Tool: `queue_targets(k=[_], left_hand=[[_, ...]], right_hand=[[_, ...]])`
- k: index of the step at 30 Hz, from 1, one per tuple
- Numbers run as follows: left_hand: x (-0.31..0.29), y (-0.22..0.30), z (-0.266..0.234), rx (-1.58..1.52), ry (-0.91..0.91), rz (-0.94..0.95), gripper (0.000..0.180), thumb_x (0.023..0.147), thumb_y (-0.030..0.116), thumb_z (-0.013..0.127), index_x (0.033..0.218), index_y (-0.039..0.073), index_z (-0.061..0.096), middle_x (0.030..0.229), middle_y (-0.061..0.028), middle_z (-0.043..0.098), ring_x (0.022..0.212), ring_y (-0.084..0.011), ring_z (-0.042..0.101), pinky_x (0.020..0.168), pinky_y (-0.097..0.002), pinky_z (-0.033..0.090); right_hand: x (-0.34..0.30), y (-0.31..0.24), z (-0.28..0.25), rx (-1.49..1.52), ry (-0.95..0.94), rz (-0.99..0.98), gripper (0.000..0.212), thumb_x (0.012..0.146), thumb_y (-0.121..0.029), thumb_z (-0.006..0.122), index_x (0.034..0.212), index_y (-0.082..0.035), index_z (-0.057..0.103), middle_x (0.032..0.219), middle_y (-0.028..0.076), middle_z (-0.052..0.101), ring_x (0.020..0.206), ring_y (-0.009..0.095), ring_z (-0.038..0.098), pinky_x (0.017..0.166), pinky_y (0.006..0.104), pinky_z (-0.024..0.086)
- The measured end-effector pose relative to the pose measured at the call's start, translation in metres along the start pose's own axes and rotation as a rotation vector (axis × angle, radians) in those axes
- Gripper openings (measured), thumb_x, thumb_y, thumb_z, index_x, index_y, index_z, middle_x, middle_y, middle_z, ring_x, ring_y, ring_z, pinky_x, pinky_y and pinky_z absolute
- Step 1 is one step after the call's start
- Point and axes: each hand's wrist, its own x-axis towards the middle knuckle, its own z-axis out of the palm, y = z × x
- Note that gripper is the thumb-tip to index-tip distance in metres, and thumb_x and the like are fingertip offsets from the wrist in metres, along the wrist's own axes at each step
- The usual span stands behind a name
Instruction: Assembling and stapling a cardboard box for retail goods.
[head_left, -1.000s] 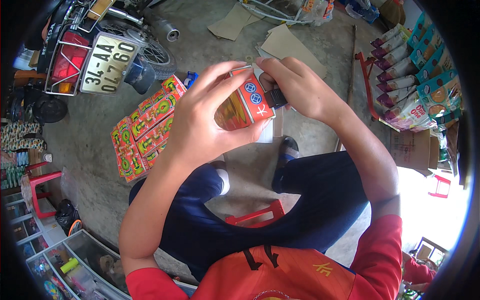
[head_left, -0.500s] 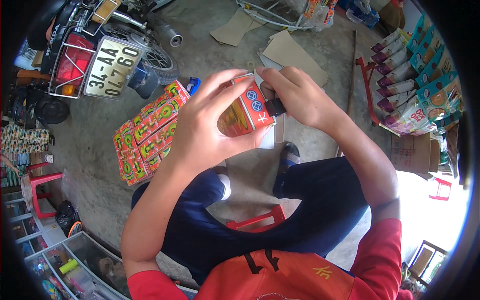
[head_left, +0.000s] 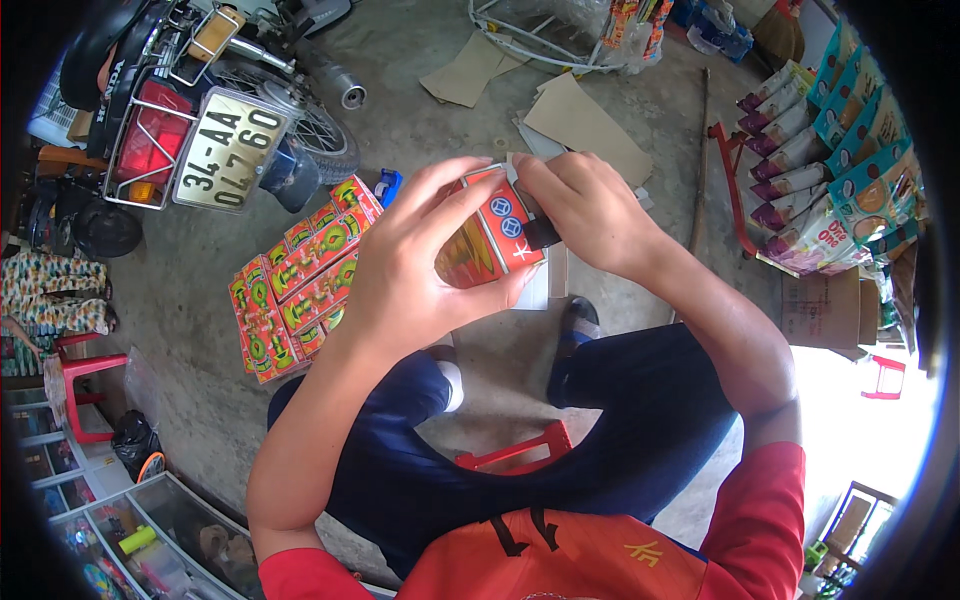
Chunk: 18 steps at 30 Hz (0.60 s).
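Observation:
My left hand (head_left: 400, 265) is wrapped round a small red-orange box (head_left: 507, 222) with blue round emblems, its thumb below and fingers above. Held up over my knees, the box is partly covered by those fingers. At its right side my right hand (head_left: 598, 215) is closed, fingertips at the box's upper edge. From under the right hand juts a short black object (head_left: 542, 234), seemingly gripped there and close against the box; its kind is hidden. Similar red and green printed boxes (head_left: 300, 275) lie stacked on the floor to the left.
A blue item (head_left: 388, 187) sits behind the stack. At far left stands a motorbike (head_left: 150, 140). Flattened cardboard (head_left: 590, 125) lies ahead on the concrete. Snack packets hang on a red rack (head_left: 735, 190) at right, with a carton (head_left: 825, 310) below. A red stool (head_left: 520, 450) shows under me.
Both hands and the box have dropped slightly toward me. The black object sits a little higher against the box, and less of it shows.

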Motion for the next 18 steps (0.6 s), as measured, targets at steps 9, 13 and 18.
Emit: queue_targets(k=[9,13,18], left_hand=[[-0.006,-0.001,0.006,-0.045,0.025,-0.009,0.067,0.070,0.018,0.093,0.129,-0.002,0.068,0.134,-0.0173,0.060,0.113,-0.0324,0.068,0.093,-0.0408,0.058],[-0.004,-0.004,0.004,-0.104,-0.002,-0.041,0.069,0.068,0.014,0.093,0.131,-0.002,0.068,0.136,-0.0176,0.058,0.113,-0.0310,0.068,0.094,-0.0411,0.058],[0.005,0.001,0.008,-0.137,-0.038,0.072,0.074,0.066,0.016,0.093,0.133,-0.003,0.069,0.137,-0.0173,0.055,0.114,-0.0288,0.067,0.096,-0.0407,0.057]], right_hand=[[0.001,0.020,0.015,0.203,0.034,-0.095,0.028,0.104,-0.024,0.047,0.104,0.000,0.062,0.075,0.018,0.066,0.074,0.038,0.068,0.067,0.0498,0.052],[0.004,0.007,-0.007,0.623,-0.137,0.346,0.047,0.109,-0.036,0.040,0.097,0.002,0.065,0.071,0.014,0.062,0.068,0.027,0.063,0.068,0.0419,0.051],[-0.003,0.013,-0.023,0.727,-0.067,0.431,0.066,0.110,-0.050,0.034,0.078,0.000,0.063,0.067,0.006,0.054,0.061,0.015,0.049,0.063,0.0320,0.044]])
